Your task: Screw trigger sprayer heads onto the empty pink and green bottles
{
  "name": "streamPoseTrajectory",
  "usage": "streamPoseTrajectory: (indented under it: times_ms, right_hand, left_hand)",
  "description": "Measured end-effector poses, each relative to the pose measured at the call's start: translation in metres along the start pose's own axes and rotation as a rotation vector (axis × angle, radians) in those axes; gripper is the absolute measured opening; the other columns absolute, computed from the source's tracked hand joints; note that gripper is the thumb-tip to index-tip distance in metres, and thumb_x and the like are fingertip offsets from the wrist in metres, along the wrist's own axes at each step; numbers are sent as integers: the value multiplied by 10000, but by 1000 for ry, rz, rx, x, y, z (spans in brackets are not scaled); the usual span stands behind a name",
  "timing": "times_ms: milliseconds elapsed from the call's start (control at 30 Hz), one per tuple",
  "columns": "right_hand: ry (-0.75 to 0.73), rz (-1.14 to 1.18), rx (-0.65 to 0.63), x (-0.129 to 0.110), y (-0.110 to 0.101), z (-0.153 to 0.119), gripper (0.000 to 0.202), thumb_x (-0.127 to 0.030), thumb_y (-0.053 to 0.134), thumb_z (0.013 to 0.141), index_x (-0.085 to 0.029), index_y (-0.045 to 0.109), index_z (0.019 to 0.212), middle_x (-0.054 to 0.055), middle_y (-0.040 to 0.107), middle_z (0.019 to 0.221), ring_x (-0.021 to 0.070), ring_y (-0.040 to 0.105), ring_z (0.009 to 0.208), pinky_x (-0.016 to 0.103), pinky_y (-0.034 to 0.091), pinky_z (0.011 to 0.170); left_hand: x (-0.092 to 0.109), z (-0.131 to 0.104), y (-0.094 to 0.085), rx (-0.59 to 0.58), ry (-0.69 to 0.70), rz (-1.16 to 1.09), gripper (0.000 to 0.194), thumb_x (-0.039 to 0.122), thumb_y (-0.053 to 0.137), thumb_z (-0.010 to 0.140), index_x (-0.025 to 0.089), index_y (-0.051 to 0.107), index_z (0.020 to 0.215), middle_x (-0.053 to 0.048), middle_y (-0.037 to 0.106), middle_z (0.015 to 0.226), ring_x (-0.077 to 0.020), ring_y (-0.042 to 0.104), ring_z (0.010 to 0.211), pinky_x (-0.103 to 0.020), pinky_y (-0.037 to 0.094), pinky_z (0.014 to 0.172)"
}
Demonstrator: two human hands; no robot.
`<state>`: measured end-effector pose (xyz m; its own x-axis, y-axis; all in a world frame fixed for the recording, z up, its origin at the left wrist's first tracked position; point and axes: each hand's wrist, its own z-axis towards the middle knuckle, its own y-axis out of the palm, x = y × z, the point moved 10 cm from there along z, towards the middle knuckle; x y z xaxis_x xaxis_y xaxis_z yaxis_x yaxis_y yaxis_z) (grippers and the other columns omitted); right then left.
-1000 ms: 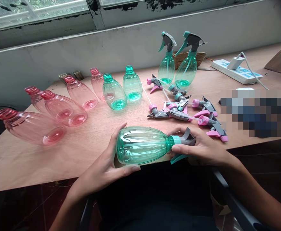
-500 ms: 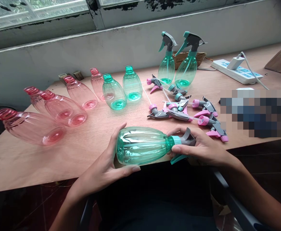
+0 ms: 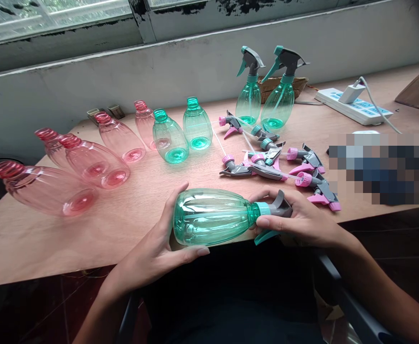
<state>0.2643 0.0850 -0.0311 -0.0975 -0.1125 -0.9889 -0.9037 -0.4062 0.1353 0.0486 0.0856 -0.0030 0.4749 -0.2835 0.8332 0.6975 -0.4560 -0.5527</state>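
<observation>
Left hand [image 3: 159, 243] clamped round base, right hand [image 3: 299, 217] round neck of green spray bottle [image 3: 211, 216], sideways at table [image 3: 51, 248] edge. From bottle: five pink bottles [image 3: 118, 136], 10 o'clock; two open-necked green bottles [image 3: 197, 119], 11 o'clock; loose spray heads [image 3: 236, 169], 1 o'clock, in way of two upright trigger-topped bottles [image 3: 277, 107]; power strip [image 3: 367, 111], 2 o'clock.
</observation>
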Motion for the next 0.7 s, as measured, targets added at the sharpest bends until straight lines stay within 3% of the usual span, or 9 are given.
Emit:
streamPoseTrajectory:
  times_ms: [433,700]
  right_hand:
    - [8,12,-21,0,3,1,218,-204,805,920,-259,721,1115,-46,796,965,155,815,852,192,648,768]
    - [6,-37,9,1,-2,0,261,-250,829,893,-224,716,1127,0,794,995,215,818,860,270,669,773]
  left_hand:
    - [-1,0,0,-4,-4,-7,988,400,764,920,454,74,1626,-51,331,1674,-352,382,1543,-449,423,1242]
    - [-1,0,0,-9,-9,-6,995,403,765,919,456,68,1626,-51,324,1682,-354,382,1544,-447,416,1247]
